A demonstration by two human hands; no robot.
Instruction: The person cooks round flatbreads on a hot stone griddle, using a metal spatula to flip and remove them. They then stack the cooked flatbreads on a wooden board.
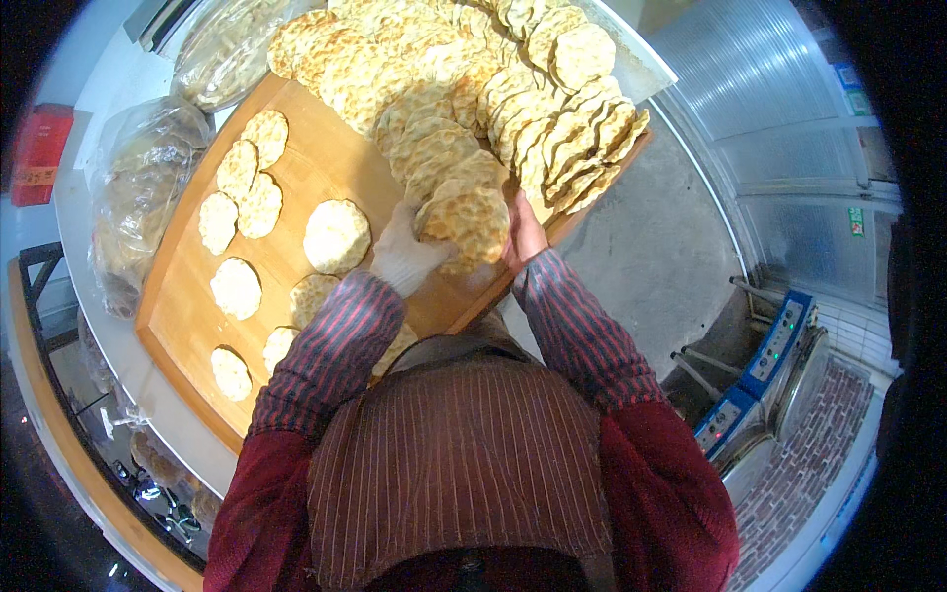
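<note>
Both of my hands hold the near end of an overlapping row of round, browned flatbreads (464, 222). My left hand (408, 251) is on the left side, its thumb over the front bread; it looks paler and slightly blurred. On the right edge rests my right hand (527, 231), its fingers partly hidden behind the breads. The row leans away from me towards a large heap of flatbreads (414, 52) at the far side of the wooden board (296, 140). Left of my left hand, a single pale flatbread (336, 235) lies flat on the board.
Several flatbreads (259, 205) lie scattered on the board's left part. Beyond its left edge are clear plastic bags of flatbreads (148, 192) and a red box (41, 155). At right, past the grey floor (636, 222), stand round appliances with blue control panels (777, 340).
</note>
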